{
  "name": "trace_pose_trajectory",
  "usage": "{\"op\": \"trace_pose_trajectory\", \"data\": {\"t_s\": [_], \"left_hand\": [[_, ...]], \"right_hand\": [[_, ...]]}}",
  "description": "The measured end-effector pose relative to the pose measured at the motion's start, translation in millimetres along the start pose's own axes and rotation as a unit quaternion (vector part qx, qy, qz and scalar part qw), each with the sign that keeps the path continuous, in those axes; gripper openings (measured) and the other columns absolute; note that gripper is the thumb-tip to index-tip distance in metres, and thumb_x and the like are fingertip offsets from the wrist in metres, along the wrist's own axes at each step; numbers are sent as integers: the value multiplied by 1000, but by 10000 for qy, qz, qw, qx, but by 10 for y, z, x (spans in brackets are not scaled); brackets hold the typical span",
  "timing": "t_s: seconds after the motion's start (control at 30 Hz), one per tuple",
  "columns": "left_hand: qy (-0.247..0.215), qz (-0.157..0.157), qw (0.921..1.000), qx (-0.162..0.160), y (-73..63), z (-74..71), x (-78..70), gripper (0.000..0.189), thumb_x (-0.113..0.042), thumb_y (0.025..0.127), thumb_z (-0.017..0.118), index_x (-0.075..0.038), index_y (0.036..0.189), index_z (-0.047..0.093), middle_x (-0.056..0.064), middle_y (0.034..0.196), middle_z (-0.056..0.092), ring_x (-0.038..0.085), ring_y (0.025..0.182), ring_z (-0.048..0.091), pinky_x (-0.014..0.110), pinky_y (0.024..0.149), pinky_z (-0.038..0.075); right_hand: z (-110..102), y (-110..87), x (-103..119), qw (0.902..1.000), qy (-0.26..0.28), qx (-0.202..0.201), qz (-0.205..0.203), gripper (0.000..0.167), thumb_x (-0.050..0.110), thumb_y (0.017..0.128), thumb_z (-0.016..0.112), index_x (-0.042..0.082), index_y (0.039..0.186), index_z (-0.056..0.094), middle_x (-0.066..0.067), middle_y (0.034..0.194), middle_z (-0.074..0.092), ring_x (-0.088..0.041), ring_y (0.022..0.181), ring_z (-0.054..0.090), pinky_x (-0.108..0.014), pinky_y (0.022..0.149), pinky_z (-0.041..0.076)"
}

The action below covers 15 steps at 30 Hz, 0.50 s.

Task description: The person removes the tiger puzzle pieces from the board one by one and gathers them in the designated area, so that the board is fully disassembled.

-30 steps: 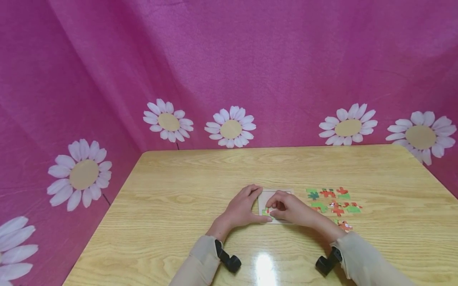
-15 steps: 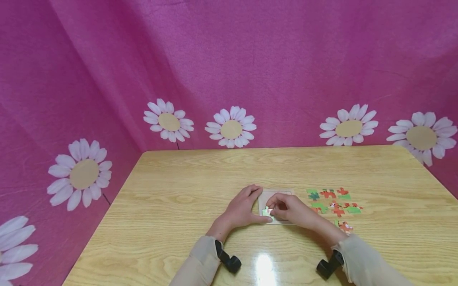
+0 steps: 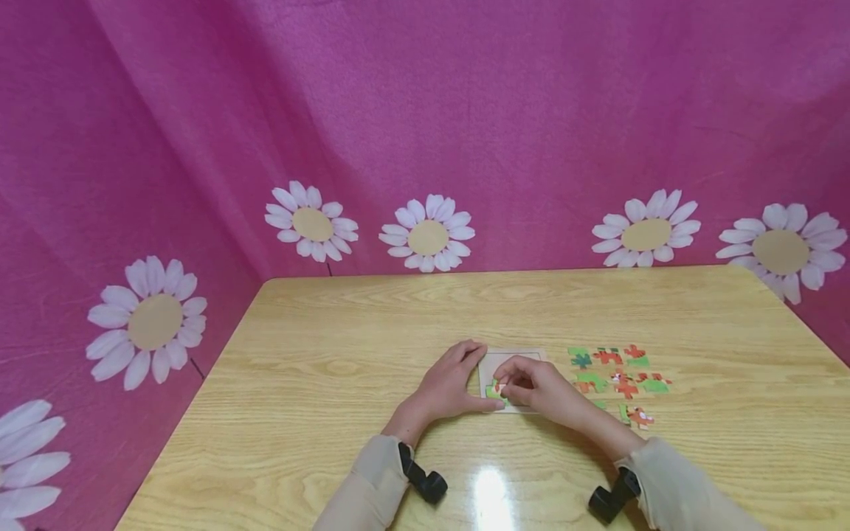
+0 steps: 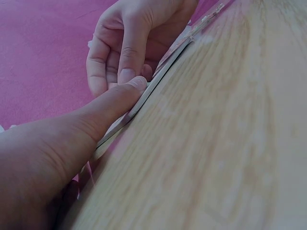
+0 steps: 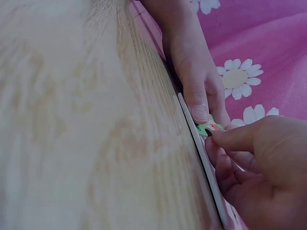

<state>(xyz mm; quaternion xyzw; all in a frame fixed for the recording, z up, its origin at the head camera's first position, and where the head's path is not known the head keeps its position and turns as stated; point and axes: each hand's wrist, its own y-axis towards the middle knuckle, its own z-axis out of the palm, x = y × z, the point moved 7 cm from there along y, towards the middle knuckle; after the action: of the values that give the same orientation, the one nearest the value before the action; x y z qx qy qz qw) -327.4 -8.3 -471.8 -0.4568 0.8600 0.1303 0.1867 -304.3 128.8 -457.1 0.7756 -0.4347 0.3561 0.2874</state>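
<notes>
A small pale puzzle tray [image 3: 529, 407] lies flat on the table. My left hand [image 3: 446, 385] spans its left side, the fingers at the far left corner and the thumb [image 4: 115, 101] laid straight along the near edge. My right hand [image 3: 541, 387] is over the tray, pinching a green, white and red jigsaw piece [image 3: 493, 391] between thumb and fingertips at the tray's near left corner. In the right wrist view, the piece [image 5: 205, 129] shows right at the left thumb's tip. The fingertips partly cover it.
Several loose red and green jigsaw pieces [image 3: 624, 383] lie in rough rows on the wooden table [image 3: 332, 354], right of the tray. A pink cloth [image 3: 425, 110] with white daisies hangs behind and to the left of the table.
The right hand has tilted and shifted the piece slightly within the tray's near left corner; its face caught the light half a second ago. The left hand has stayed in place.
</notes>
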Motion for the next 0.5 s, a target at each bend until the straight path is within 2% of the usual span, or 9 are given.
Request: {"op": "trace_pose_trajectory", "data": {"t_s": [0.5], "left_hand": [[-81,-11,10000,50,2,7,5,97,-60,77,74,-13,152,35,1,155,36,18,145,34,37,119,35]], "right_hand": [[-67,-37,10,9990,208,-365,135,13,6,93,64,5,106,66,-8,92,67,-1,80,57,-16,68,49]]}}
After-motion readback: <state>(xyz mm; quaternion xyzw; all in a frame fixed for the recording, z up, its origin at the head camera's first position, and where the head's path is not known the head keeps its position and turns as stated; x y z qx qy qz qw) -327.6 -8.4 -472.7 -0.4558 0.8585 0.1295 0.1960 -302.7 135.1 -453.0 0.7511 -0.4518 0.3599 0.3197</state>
